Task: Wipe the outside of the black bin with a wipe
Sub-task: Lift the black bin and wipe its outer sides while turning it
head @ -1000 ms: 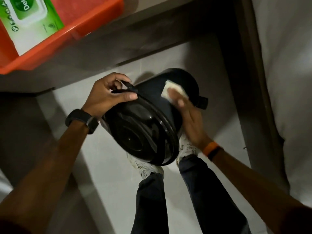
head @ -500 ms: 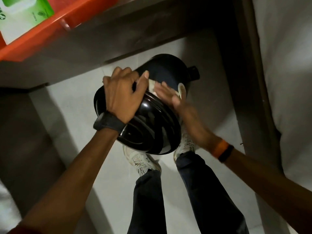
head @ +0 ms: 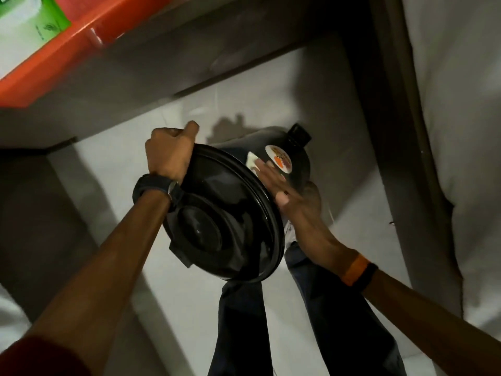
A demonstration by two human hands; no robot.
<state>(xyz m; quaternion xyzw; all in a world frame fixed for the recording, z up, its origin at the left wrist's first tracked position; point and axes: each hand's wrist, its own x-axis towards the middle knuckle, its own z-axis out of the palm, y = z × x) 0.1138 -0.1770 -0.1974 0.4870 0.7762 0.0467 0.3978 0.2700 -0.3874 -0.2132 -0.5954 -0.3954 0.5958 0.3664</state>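
Observation:
The black bin hangs tilted above the floor, its lidded top facing me and its base pointing away. A round sticker shows on its side wall. My left hand grips the bin's rim at the upper left. My right hand lies flat against the bin's right side and presses a white wipe onto it, just left of the sticker. Most of the wipe is hidden under my fingers.
An orange tray holding a green pack of wipes sits on a shelf at the top left. A dark frame leg and a white cloth stand at the right. My legs and shoes are on the pale floor below the bin.
The bin has turned so its sticker faces up. My left hand shifted from the top of the lid to the rim's upper left edge. My right hand slid the wipe along the side.

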